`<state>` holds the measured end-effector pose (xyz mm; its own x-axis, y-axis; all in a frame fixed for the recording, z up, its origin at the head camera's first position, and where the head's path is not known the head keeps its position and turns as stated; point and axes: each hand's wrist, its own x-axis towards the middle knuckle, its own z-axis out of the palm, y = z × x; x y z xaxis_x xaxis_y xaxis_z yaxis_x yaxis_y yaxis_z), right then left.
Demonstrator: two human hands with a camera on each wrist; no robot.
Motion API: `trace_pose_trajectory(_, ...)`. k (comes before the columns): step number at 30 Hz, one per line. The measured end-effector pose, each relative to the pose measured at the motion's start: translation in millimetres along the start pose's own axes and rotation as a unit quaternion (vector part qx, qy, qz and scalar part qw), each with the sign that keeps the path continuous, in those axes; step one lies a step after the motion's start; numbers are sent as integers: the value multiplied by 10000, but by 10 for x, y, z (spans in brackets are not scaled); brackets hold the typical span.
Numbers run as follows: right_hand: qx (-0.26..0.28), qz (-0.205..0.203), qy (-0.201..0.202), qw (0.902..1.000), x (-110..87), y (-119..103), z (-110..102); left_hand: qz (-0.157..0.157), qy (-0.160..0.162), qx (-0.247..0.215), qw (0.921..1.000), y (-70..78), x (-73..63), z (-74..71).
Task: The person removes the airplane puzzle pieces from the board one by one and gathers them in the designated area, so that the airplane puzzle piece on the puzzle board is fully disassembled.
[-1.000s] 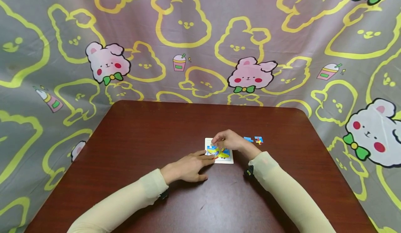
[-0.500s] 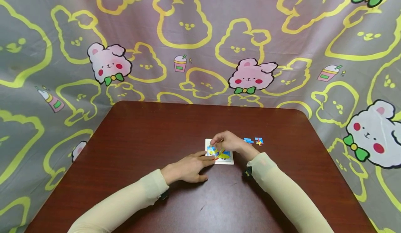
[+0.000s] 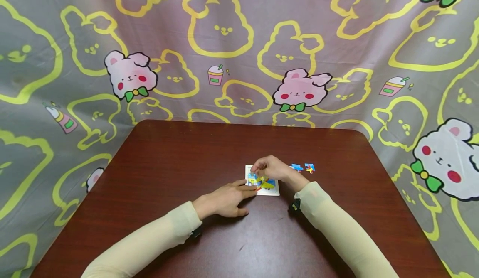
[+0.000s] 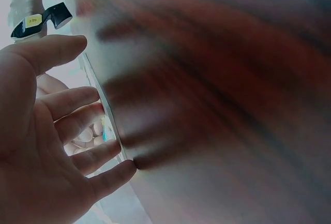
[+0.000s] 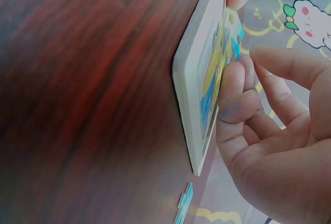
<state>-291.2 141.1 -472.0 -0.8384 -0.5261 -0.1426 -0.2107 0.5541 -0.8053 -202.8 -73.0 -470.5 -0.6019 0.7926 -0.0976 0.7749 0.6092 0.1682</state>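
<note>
A white-framed jigsaw puzzle board [image 3: 272, 193] with a blue and yellow picture lies flat on the brown table. My left hand [image 3: 227, 200] reaches in from the left with fingers extended, fingertips resting on the board's near-left edge. Over the board, my right hand [image 3: 274, 168] bends its fingers down and pinches a blue puzzle piece [image 5: 237, 33], which stands tilted above the picture in the right wrist view. Part of the picture is hidden beneath the right hand. In the left wrist view, the left hand's fingers [image 4: 80, 105] lie spread along the board's edge.
Two loose blue puzzle pieces lie right of the board: one piece [image 3: 297, 167] close behind the right wrist, another piece [image 3: 309, 168] farther right. A patterned curtain [image 3: 232, 33] hangs behind the table [image 3: 179, 153].
My right hand has shifted very slightly to the left over the board, the puzzle piece still in its fingers. My left hand keeps its place on the board's edge.
</note>
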Motion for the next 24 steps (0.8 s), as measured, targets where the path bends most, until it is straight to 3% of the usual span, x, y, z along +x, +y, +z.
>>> trace_pose_trajectory(14, 117, 76, 49, 9999, 7, 16, 15, -76, -130, 8, 9999, 15, -6, -23)
trace_pose_trajectory(24, 128, 12, -6, 9999, 19, 16, 13, -34, -44, 11, 10000, 9, 0, -22)
